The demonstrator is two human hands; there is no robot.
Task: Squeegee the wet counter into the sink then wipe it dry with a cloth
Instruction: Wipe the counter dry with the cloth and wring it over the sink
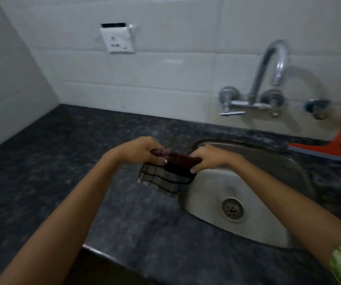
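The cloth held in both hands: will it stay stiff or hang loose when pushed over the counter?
Probably floppy: the cloth sags below the left hand and right hand. It looks thin and light, so it may bunch when pushed. Whether it is wet cannot be told.

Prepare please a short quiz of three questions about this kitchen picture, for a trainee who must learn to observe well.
1. True or false: both hands grip the checked cloth.
2. Where does the orange squeegee rest?
A. inside the sink bowl
B. on the counter behind the sink, its handle leaning against the tiled wall
C. in the right hand
3. Fill in: the cloth hangs over the ____ rim of the sink.

Key
1. True: the left hand and the right hand each pinch its top edge.
2. B
3. left; beyond it lies the dark counter.
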